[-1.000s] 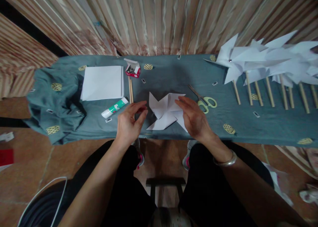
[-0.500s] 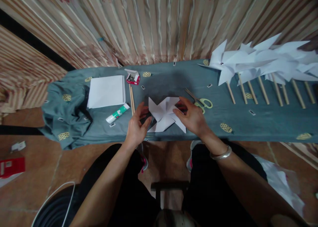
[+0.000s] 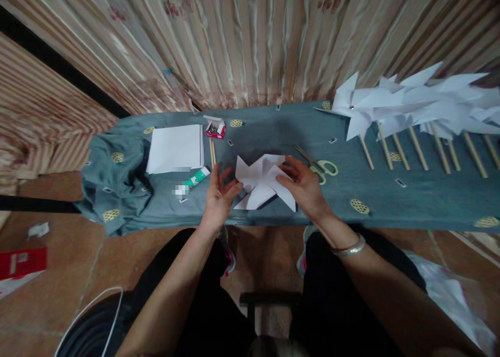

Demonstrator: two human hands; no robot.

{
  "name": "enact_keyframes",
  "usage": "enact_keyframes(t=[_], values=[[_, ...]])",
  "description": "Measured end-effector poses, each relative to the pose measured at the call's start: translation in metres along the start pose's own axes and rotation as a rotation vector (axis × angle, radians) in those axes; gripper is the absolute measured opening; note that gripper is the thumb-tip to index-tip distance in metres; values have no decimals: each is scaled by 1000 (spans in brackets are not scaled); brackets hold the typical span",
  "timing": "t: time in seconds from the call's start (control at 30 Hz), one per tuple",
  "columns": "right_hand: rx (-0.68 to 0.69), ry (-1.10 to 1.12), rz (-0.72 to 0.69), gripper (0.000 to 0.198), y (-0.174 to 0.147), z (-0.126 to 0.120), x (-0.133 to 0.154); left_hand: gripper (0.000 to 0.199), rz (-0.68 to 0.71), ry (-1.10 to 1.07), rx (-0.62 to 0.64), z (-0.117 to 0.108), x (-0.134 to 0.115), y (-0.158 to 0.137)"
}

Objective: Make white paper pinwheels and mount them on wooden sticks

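A white paper pinwheel (image 3: 262, 182) with folded blades lies near the front edge of the cloth-covered table, between my hands. My right hand (image 3: 302, 186) pinches its right blade, thumb on top and fingers behind the paper. On the other side, my left hand (image 3: 221, 196) is open with fingers spread, its thumb tip close to the left blade; whether it touches I cannot tell. Scissors (image 3: 318, 165) with pale green handles lie just beyond my right hand. Behind my left hand are wooden sticks (image 3: 213, 152) and a green and white glue stick (image 3: 197, 178).
A stack of white paper (image 3: 175, 149) is at the left, beside a small red box (image 3: 215, 128) of metal pins. Several finished pinwheels (image 3: 414, 104) on sticks overlap at the right. A pleated curtain (image 3: 250, 45) hangs behind the table (image 3: 429, 201).
The whole view has shifted slightly, so the table sits a little lower and further right. My right hand still grips the pinwheel's right blade; my left hand stays open beside it.
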State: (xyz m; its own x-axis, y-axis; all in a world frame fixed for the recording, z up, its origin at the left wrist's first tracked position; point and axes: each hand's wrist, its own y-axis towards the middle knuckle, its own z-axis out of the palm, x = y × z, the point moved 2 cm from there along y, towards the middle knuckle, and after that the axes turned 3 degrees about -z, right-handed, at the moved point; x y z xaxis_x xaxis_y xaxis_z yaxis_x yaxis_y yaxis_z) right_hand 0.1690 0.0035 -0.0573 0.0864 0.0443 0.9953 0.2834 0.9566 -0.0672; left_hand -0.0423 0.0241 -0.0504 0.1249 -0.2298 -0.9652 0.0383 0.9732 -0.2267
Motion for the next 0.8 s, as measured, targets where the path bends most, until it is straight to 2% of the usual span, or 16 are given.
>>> enact_keyframes(t=[0.1,0.27,0.37,0.53,0.8], values=[[7,144,43,59,0,-2,3,89,-190,-269,-47,9,-10,-6],[57,188,30,55,-3,-3,14,60,-348,-323,120,24,-22,-16],[89,181,19,55,-6,-3,21,45,-362,-283,192,29,-25,-19],[98,164,-43,53,-6,-4,27,40,-344,-257,249,34,-26,-20],[154,64,-159,55,-3,-5,30,42,-254,-204,186,36,-23,-18]])
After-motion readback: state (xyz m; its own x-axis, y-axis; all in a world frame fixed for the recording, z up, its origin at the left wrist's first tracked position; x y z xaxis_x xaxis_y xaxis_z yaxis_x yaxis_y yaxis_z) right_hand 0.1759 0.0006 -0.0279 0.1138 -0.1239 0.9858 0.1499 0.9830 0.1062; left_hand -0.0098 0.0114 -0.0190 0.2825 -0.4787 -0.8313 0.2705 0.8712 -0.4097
